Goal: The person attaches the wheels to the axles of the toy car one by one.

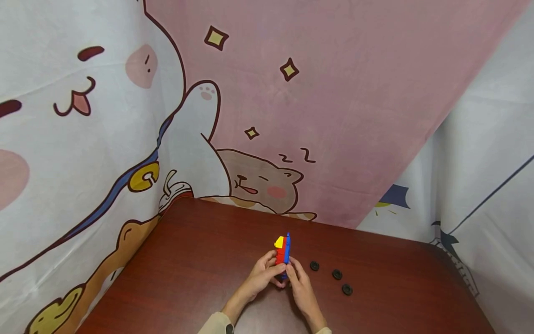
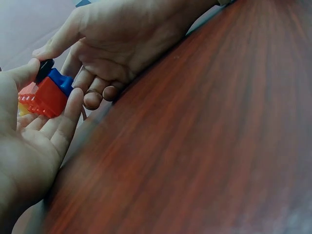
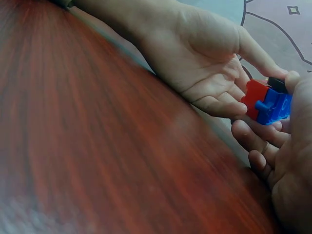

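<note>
Both hands meet over the table around a small red, blue and yellow building-block toy (image 1: 283,249), held up on end in the head view. My left hand (image 1: 263,276) grips it, with fingers under the red part (image 2: 48,97) in the left wrist view. A black toy wheel (image 2: 45,70) sits against the toy's side between the two thumbs. My right hand (image 1: 301,285) pinches at this wheel with its thumb, and its fingers curl by the blue part (image 3: 275,107). Fingers partly hide the toy's lower end.
Several steps of space right of the hands, three black toy wheels, the nearest (image 1: 314,266), the middle one (image 1: 337,274) and the last (image 1: 347,289), lie on the dark red-brown table (image 1: 208,241). Cloth with cartoon animals (image 1: 267,185) hangs behind and left of the table.
</note>
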### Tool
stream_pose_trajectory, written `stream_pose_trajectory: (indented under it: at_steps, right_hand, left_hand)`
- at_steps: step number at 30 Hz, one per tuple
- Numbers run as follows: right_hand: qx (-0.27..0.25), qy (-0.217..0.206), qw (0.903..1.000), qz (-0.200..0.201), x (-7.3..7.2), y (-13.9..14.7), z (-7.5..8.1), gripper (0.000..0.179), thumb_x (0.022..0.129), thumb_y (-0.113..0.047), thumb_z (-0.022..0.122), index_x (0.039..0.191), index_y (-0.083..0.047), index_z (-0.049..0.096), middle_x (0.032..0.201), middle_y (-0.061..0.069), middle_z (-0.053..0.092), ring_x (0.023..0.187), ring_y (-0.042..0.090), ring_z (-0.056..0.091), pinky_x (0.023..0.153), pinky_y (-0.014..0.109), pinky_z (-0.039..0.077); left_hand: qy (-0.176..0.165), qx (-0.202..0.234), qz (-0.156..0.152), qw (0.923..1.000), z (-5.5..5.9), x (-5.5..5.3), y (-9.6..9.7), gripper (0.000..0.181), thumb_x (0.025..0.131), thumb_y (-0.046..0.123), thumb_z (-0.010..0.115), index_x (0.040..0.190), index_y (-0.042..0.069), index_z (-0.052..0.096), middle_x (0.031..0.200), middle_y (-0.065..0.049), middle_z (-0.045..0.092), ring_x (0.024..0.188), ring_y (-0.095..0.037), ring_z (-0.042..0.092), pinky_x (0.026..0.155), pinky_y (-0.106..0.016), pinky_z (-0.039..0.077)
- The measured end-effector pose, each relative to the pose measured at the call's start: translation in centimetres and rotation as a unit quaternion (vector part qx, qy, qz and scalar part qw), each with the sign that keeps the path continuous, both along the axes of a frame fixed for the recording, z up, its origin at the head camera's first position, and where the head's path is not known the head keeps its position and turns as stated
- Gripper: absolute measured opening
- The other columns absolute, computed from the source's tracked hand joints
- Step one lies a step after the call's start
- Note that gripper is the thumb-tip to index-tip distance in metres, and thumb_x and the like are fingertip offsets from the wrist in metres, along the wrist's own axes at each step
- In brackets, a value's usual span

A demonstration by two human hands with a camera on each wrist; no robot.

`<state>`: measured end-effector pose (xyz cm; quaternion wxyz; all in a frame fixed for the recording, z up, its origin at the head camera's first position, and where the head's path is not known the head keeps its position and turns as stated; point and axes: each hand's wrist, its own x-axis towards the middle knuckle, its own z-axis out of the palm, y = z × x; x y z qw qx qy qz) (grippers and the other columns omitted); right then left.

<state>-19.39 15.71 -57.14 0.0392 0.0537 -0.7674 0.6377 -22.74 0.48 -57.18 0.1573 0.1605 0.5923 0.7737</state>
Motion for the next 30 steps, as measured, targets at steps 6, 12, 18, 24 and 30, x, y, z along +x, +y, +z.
stream_pose_trajectory:
  at_steps: [6, 12, 18, 24, 30]
  right_hand:
    - [0.024, -0.022, 0.9994, -0.016, 0.0, -0.1, 0.4, 0.039, 0.107, -0.025, 0.044, 0.14, -0.003, 0.052, 0.098, 0.004, 0.067, 0.075, 0.01, 0.061, 0.066, 0.027, 0.049]
    - [0.039, -0.024, 0.9989, -0.007, 1.2, -0.4, 3.0, 0.037, 0.107, -0.02, 0.044, 0.136, 0.002, 0.054, 0.099, 0.011, 0.068, 0.074, 0.015, 0.062, 0.067, 0.028, 0.05]
    - [0.045, -0.015, 0.9988, -0.011, 0.8, -0.3, 1.9, 0.038, 0.108, -0.022, 0.043, 0.137, -0.001, 0.053, 0.104, 0.01, 0.067, 0.077, 0.012, 0.06, 0.067, 0.027, 0.049]
    - [0.049, -0.017, 0.9982, -0.03, -0.1, -0.1, -0.1, 0.038, 0.109, -0.024, 0.039, 0.137, -0.004, 0.054, 0.099, 0.006, 0.062, 0.077, 0.013, 0.056, 0.064, 0.027, 0.047]
    - [-0.003, -0.001, 0.9985, -0.054, -0.1, -0.2, -0.1, 0.034, 0.109, -0.021, 0.04, 0.131, 0.0, 0.056, 0.095, 0.003, 0.059, 0.073, 0.015, 0.056, 0.064, 0.027, 0.049]
  left_hand:
    - [-0.006, 0.001, 0.001, 1.0, 0.0, 0.0, 0.1, 0.052, 0.098, 0.017, 0.062, 0.141, -0.004, 0.039, 0.122, -0.014, 0.065, 0.089, -0.013, 0.067, 0.062, -0.027, 0.059]
    - [-0.019, 0.008, 0.002, 0.9998, 0.0, 0.1, 0.0, 0.049, 0.098, 0.017, 0.063, 0.137, -0.004, 0.041, 0.119, -0.011, 0.065, 0.088, -0.014, 0.068, 0.063, -0.03, 0.06]
    - [-0.021, 0.015, 0.006, 0.9997, 0.0, 0.0, 0.0, 0.048, 0.097, 0.017, 0.064, 0.135, -0.003, 0.042, 0.117, -0.011, 0.066, 0.083, -0.016, 0.069, 0.063, -0.032, 0.061]
    - [-0.021, 0.023, 0.017, 0.9994, 0.0, 0.1, -0.1, 0.047, 0.096, 0.015, 0.065, 0.132, -0.003, 0.04, 0.114, -0.008, 0.065, 0.082, -0.016, 0.069, 0.06, -0.029, 0.06]
    - [-0.017, 0.02, 0.037, 0.999, 0.1, 0.3, 0.0, 0.042, 0.097, 0.017, 0.064, 0.126, -0.004, 0.041, 0.113, -0.008, 0.063, 0.082, -0.016, 0.069, 0.058, -0.031, 0.059]
